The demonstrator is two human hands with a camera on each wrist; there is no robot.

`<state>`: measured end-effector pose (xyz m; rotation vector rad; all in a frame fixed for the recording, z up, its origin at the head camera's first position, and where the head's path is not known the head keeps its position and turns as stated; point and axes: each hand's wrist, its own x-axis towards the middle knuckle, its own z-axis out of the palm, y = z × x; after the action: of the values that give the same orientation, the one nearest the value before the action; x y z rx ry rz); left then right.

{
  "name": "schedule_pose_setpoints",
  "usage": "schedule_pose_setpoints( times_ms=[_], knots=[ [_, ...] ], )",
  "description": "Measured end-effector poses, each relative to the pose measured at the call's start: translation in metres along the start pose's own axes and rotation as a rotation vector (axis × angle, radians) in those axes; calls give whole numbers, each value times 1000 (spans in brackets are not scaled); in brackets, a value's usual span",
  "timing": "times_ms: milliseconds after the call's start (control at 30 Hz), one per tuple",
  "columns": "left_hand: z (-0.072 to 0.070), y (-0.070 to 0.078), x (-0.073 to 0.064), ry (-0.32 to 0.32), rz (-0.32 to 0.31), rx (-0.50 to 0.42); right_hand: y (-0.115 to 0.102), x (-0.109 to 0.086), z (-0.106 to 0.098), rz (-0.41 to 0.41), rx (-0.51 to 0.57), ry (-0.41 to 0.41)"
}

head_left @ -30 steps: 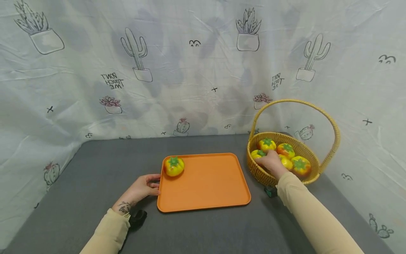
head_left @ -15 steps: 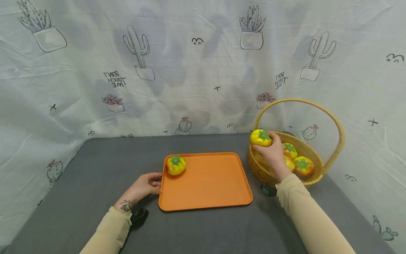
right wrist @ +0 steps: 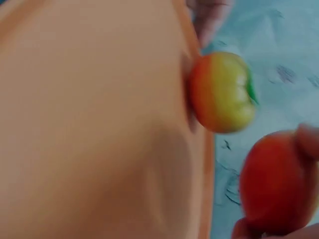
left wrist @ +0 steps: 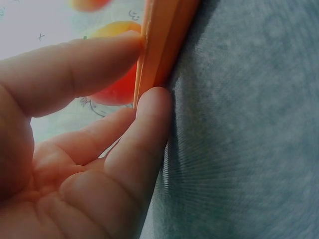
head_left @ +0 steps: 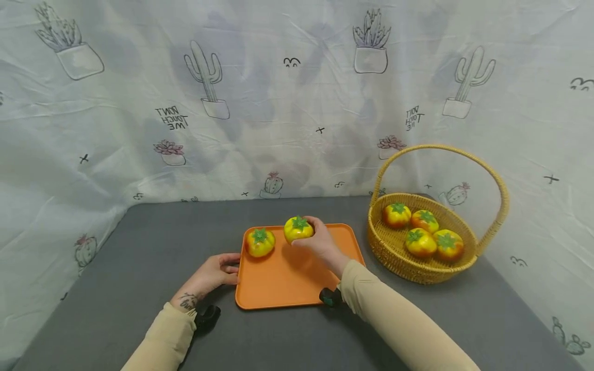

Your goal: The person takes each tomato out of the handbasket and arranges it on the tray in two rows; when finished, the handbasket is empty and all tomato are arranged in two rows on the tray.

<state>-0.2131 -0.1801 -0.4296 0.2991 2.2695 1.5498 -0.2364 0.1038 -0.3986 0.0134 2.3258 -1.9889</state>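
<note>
My right hand (head_left: 320, 245) holds a yellow-and-red persimmon (head_left: 298, 229) with a green leafy top, thumb and fingers round its sides, over the back of the orange tray (head_left: 283, 283). In the right wrist view the held persimmon (right wrist: 274, 184) shows its red underside. Another persimmon (head_left: 260, 242) sits in the tray's back left corner. At the tray's left side is my left hand (head_left: 213, 273), its fingertips touching the rim. The left wrist view has the thumb and a finger (left wrist: 154, 114) with loosely extended tips against the tray edge (left wrist: 162, 50).
To the right of the tray stands a wicker basket (head_left: 417, 273) with a tall arched handle (head_left: 441, 148). Several persimmons (head_left: 421, 242) lie in it. A grey cloth (head_left: 176, 232) covers the table, and a printed curtain (head_left: 255, 129) hangs behind.
My right hand has gripped a persimmon in the basket, lifted it out and carried it left over the tray. The left hand keeps its place at the tray's rim.
</note>
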Motion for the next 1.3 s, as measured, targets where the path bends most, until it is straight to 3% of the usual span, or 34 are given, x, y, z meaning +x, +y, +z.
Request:
schedule_pose_setpoints(
  times_ms=[167,333,533,700,867,1033,1133,1300],
  knots=[
    [3,3,2,-8,-8,3,8,5,11,83,-105,26],
    [6,5,5,1,-24,10,14,6,13,111,-112,33],
    [7,6,6,0,-16,6,16,2,10,104,-98,33],
    [7,7,6,-14,-8,-3,2,-5,-4,52,-50,46],
    [6,5,6,-18,6,-5,-26,-19,-38,-21,54,100],
    [3,2,7,-4,19,14,-44,-36,-90,-88,135,192],
    [2,1,6,-4,24,20,-45,-48,-124,-82,125,236],
    [0,-3,4,-8,26,19,-29,-64,-172,-18,16,332]
  ],
)
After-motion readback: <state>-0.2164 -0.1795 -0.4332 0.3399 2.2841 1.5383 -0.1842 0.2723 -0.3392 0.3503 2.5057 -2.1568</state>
